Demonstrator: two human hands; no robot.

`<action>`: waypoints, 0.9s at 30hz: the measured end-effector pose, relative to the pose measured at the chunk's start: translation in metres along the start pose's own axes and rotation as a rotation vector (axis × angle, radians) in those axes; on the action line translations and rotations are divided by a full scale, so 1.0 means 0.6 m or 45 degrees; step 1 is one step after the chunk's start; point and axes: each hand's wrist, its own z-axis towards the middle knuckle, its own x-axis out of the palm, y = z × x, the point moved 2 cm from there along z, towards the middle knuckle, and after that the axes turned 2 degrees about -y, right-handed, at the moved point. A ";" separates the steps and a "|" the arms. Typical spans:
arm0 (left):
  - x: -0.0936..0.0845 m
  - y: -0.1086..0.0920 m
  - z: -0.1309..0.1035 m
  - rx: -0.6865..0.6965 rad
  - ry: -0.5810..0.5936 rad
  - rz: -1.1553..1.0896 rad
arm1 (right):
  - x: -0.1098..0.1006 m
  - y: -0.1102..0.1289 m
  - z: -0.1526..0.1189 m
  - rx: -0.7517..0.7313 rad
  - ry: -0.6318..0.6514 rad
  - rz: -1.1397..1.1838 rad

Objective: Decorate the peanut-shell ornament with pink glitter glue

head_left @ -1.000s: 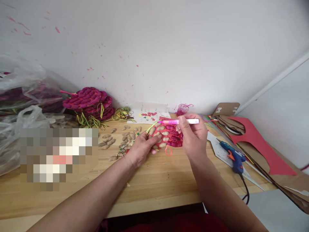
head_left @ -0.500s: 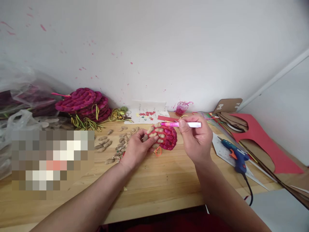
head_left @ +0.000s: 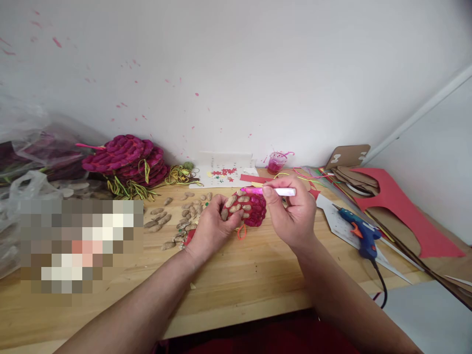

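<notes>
My left hand (head_left: 218, 221) grips the left edge of a red disc covered in peanuts (head_left: 255, 210), thumb on top. The peanuts on its right part are coloured magenta; those on the left keep their tan shells. In my right hand (head_left: 293, 211) is a marker (head_left: 271, 191) with a white barrel, held like a pen. Its pink tip touches or hovers just over a peanut near the disc's upper edge; I cannot tell which. An orange loop of cord (head_left: 241, 232) hangs below the disc. Loose peanuts (head_left: 158, 219) lie on the table left of my left hand.
Finished-looking magenta discs (head_left: 121, 155) are stacked at the back left, with green yarn tassels. A cup of pink liquid (head_left: 276, 162) stands by the wall. At right lie a blue glue gun (head_left: 363, 236) and cut red card (head_left: 401, 211). Plastic bags (head_left: 29, 196) fill the left.
My right hand and the marker have shifted slightly left, the tip moving along the disc's upper edge. The disc stays in my left hand, and the view has shifted a little.
</notes>
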 end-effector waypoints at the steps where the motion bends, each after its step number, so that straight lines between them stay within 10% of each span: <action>1: 0.000 0.000 -0.001 0.000 0.009 0.010 | 0.000 0.001 0.000 0.007 0.012 0.000; 27: 0.003 -0.004 -0.005 0.167 0.044 0.069 | 0.003 -0.002 -0.003 -0.115 -0.022 0.003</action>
